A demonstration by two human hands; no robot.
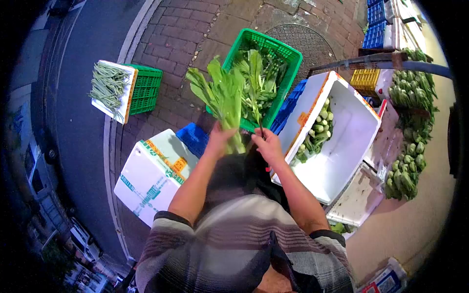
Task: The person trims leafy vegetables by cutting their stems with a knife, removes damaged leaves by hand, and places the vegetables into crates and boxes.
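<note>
My left hand (220, 140) is closed around the pale stalks of a bunch of leafy greens (225, 95), whose broad leaves point away from me. Close beside it, my right hand (268, 145) is closed on a thin dark tool (261, 129) that looks like a small knife; most of it is hidden by the fingers. Just past both hands is a green plastic crate (293, 61) holding loose greens (271, 85). A long leaf (254, 78) stands up over the crate's contents, beyond the right hand.
To the right, a tilted white foam box (349, 127) holds pale-stemmed vegetables (320, 127). At left are a taped white foam box (151, 178) and long beans (108, 85) on a foam lid above another green crate (145, 90). Greens (410, 161) are heaped at far right.
</note>
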